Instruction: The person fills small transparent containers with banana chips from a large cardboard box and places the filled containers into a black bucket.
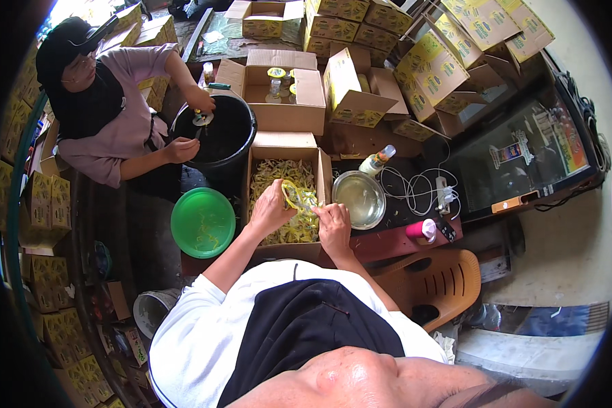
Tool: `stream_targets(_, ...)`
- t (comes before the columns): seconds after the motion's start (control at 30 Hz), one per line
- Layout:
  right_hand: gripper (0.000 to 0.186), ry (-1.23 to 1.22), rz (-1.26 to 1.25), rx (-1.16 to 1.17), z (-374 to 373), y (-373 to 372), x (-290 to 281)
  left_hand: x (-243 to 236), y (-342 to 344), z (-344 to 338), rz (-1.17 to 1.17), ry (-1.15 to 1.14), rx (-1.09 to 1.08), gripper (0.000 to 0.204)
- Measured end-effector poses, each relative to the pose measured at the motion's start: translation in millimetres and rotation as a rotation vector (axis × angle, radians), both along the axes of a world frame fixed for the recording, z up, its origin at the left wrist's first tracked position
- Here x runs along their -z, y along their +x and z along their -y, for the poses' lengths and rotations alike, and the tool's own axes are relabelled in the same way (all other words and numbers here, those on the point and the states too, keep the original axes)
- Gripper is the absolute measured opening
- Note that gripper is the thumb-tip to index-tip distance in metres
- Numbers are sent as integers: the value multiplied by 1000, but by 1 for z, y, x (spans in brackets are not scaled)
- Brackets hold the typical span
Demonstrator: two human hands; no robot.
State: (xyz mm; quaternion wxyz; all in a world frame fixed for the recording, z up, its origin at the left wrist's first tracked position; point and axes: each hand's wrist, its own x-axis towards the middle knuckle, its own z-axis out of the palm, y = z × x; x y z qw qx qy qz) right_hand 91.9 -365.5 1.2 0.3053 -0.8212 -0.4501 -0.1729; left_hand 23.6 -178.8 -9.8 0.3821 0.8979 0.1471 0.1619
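Note:
My left hand (270, 207) grips a clear plastic container with a yellow rim and small yellow-and-white pieces inside (299, 197), held over an open cardboard box (324, 173) full of small yellow wrapped pieces (268, 173). My right hand (333, 221) has its fingers closed at the container's right side; what exactly they pinch is too small to make out. A green plastic basin (190, 221) with a few yellow bits lies left of the box. A metal bowl (350, 207) sits to its right, with an upright bottle (377, 160) behind it.
A co-worker (95, 109) at upper left works over a black bucket (231, 149). Boxes (353, 88) are stacked behind. At right are cables with a power strip (444, 194), a pink cylinder (418, 230), a glass-fronted cabinet (510, 156) and an orange plastic chair (428, 285).

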Motion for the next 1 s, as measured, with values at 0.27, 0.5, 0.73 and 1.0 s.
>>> stream_targets(0.27, 29, -84, 103, 10, -3, 4, 12, -2, 4, 2, -162, -258, 131, 52)
stream_targets(0.5, 26, -80, 76, 49, 1, 3, -2, -5, 8, -6, -135, -291, 116, 44)
stream_targets(0.73, 24, -152, 113, 27, 5, 7, 4, 13, 10, -14, -181, -468, 340, 44)
stream_targets(1.0, 18, -114, -88, 96, 7, 15, -4, 7, 7, -14, -92, -309, 233, 50)
